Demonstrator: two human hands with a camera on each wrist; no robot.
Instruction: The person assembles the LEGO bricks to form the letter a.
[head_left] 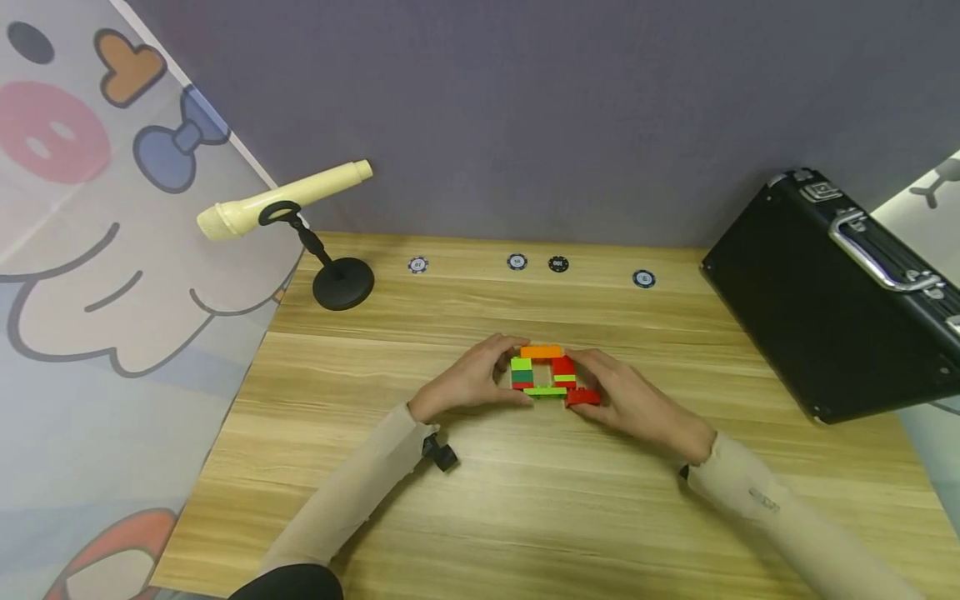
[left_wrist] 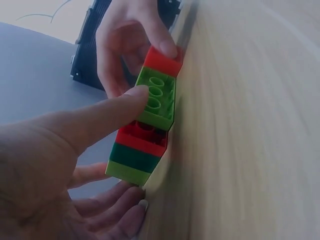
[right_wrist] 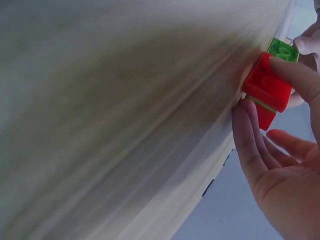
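Toy building bricks form a small ring on the table between both hands. An orange brick (head_left: 541,352) makes its far side and a lime green brick (head_left: 545,392) its near side. Light green (head_left: 521,364), dark green (head_left: 522,377) and red pieces make up the left side; red (head_left: 562,367) and a thin lime layer form the right. My left hand (head_left: 472,379) holds the ring from the left, its thumb on the lime brick's hollow underside (left_wrist: 160,112). With thumb and fingers, my right hand (head_left: 637,400) grips the red brick (head_left: 583,397) at the near right corner.
A cream microphone (head_left: 300,196) sits in a black stand (head_left: 343,283) at the back left. Several poker chips, including a black one (head_left: 558,264), lie along the back edge below a grey partition (head_left: 510,125). A black case (head_left: 832,308) stands at the right.
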